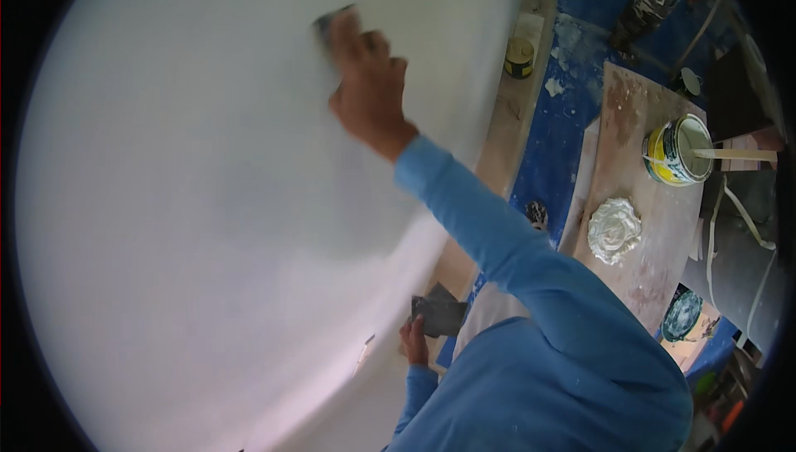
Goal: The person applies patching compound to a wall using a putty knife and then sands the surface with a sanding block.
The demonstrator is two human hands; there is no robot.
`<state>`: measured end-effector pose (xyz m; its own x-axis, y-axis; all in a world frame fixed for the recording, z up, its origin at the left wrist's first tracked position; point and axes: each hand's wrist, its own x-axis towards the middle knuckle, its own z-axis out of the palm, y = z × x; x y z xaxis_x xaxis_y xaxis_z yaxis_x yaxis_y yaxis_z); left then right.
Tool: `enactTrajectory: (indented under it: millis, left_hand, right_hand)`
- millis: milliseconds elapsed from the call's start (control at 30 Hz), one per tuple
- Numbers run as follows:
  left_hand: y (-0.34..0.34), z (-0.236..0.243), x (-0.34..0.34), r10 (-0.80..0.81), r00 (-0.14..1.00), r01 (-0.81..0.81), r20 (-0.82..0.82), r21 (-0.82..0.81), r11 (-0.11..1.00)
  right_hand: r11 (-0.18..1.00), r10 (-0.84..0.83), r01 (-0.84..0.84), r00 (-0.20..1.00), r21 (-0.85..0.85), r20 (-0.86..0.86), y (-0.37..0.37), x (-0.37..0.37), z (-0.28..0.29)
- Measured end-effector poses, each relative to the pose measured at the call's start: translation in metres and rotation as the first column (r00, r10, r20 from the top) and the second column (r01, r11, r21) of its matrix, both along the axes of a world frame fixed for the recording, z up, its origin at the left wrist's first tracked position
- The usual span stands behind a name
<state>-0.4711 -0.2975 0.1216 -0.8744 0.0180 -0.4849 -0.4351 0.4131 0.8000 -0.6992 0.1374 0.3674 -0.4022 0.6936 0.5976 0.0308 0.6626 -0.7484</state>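
A smooth white wall (207,162) fills the left and middle of the view. My right hand (369,95) is up against it at the end of a stretched arm, fingers closed on a dark, flat-edged scraper (325,29). Blur and my fingers hide most of that tool. Lower down, close to my body, my left hand (414,341) grips a wide grey scraper plate (440,313). That plate is apart from the wall, above a wooden ledge.
A board (647,104) on the right bears a mound of white putty (614,230) and an open can (678,151) with a wooden stick. A small yellow-and-black tin (519,58) sits on the ledge. Blue sheeting (551,145) covers the floor; a stained tub (681,315) stands beyond the board.
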Motion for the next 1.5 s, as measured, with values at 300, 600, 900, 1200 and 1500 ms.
enactTrajectory:
  millis: [300, 600, 900, 1200, 1500]
  left_hand:
    - [0.022, 0.0, -0.012, -0.011, 1.0, 0.011, 0.018, 0.014, 1.0]
    - [0.036, -0.002, -0.014, 0.055, 0.998, -0.057, 0.017, 0.121, 0.991]
    - [0.049, 0.004, -0.012, -0.01, 0.999, 0.015, -0.05, 0.098, 0.995]
    - [0.064, -0.026, -0.014, 0.104, 0.986, -0.088, -0.132, 0.118, 0.989]
    - [0.144, -0.015, -0.044, -0.125, 0.955, 0.093, -0.268, -0.128, 0.987]
  right_hand:
    - [0.977, 0.108, -0.099, 0.993, 0.187, -0.038, -0.048, 0.02, 0.015]
    - [0.986, -0.022, 0.034, 0.997, 0.163, -0.07, -0.014, 0.004, 0.021]
    - [0.957, 0.108, -0.068, 0.986, 0.282, -0.13, -0.029, 0.004, 0.034]
    - [0.803, 0.022, -0.159, 0.971, -0.575, -0.238, 0.166, 0.18, -0.161]
    - [0.953, 0.019, 0.183, 0.758, -0.24, 0.651, 0.288, 0.457, -0.507]
